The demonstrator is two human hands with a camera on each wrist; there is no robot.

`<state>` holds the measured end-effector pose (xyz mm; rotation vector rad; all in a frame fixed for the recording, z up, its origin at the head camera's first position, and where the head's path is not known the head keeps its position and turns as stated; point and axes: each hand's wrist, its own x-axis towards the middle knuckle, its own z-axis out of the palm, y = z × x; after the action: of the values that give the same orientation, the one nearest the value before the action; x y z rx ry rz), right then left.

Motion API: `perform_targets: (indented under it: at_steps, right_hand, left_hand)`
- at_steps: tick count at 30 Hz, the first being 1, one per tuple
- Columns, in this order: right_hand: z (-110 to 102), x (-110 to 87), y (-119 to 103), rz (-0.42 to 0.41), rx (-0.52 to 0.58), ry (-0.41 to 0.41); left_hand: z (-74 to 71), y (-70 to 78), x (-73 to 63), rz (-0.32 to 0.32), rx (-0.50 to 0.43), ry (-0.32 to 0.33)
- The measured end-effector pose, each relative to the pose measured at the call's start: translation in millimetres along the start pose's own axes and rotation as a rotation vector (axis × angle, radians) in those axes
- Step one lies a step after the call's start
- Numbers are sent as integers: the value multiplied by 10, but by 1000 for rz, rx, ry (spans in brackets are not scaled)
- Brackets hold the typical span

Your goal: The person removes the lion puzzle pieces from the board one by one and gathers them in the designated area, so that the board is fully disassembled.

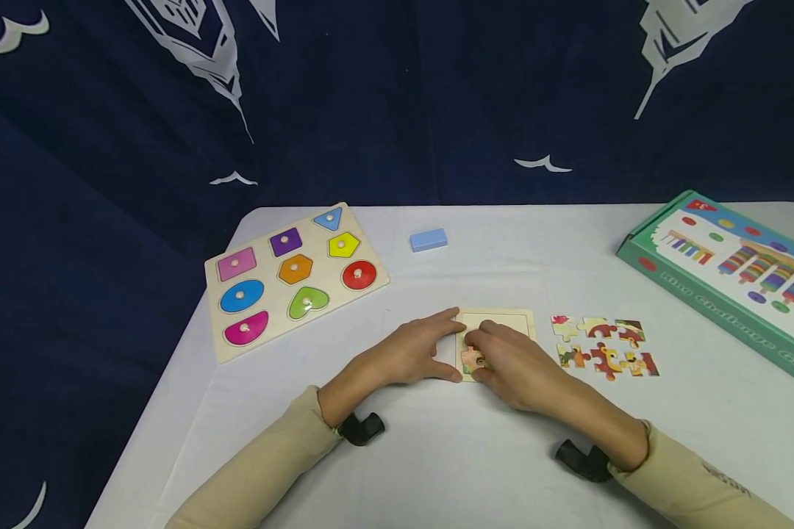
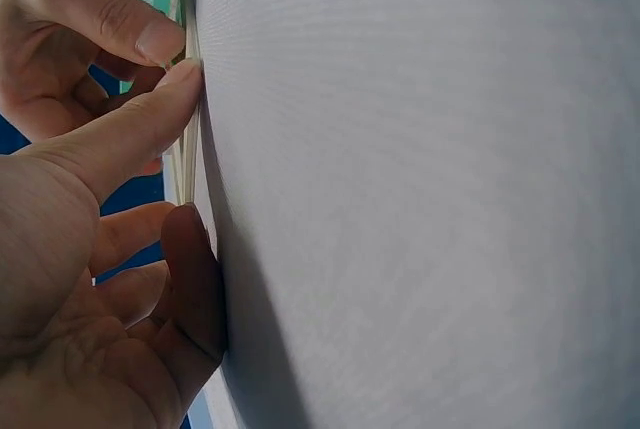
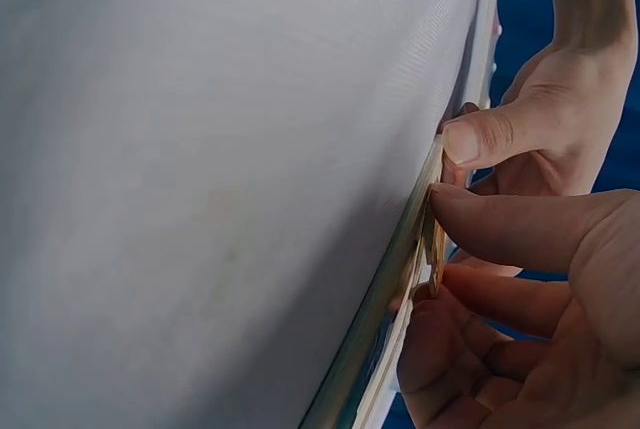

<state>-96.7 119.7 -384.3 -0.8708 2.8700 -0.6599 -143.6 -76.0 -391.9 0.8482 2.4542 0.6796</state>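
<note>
A small wooden puzzle board [image 1: 528,317] lies on the table in front of me. My left hand [image 1: 410,353] holds its left side, thumb at the near corner and fingers spread along the far part of that edge. Over the board, my right hand [image 1: 519,364] pinches a jigsaw piece [image 3: 437,249], which is tilted between thumb and fingertips in the right wrist view. A printed piece [image 1: 471,360] shows inside the board's near left part; my right hand hides much of the board. To the right lie several loose jigsaw pieces [image 1: 605,360] in two rows.
A shape puzzle board [image 1: 324,261] with several knobbed coloured shapes lies at the left back. A blue block [image 1: 428,239] sits near the back edge. The green game box [image 1: 721,316] stands at the right, on the white-covered table [image 1: 437,470]. A dark blue curtain [image 1: 384,110] hangs behind.
</note>
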Motion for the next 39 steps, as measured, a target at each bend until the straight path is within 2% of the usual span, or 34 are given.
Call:
perform_targets:
  at_steps: [5, 13, 26, 39]
  right_hand:
    - [-9, 3, -9, -2, -5, -26]
    - [-2, -17, 5, -60, -7, -25]
    - [-123, -85, 10, -5, 107, -3]
    - [-174, -225, 91, -29, 128, -1]
  left_hand:
    - [1, 0, -9, -7, -8, -4]
    - [12, -17, -6, -9, -5, -11]
    - [9, -15, -5, 3, -2, -1]
    - [4, -5, -9, 7, 2, 6]
